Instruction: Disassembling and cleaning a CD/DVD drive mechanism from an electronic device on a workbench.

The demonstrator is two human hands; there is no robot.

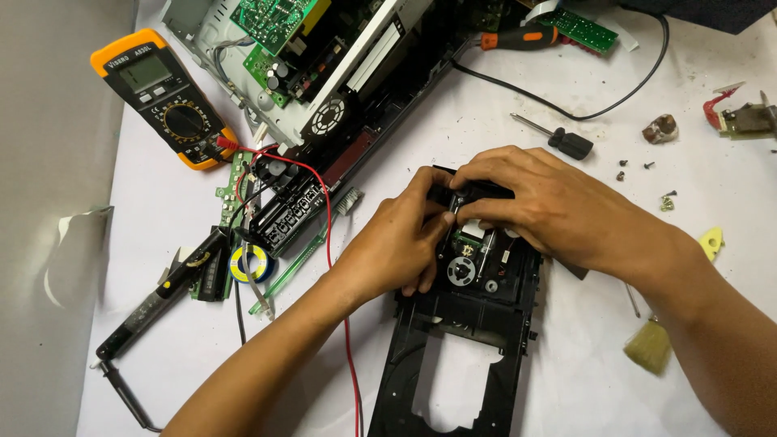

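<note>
Fingers of both hands pinch together on the small black-and-metal mechanism seated at the far end of a black plastic disc-drive tray frame, which lies flat on the white table near the middle. The frame is matte and ribbed, with a round cut-out. The left hand curls in from the left, knuckles up; the right hand arches over from the right, wrist bent. Further left lie a red wire, a soldering iron and an orange multimeter; a small screwdriver rests beyond.
</note>
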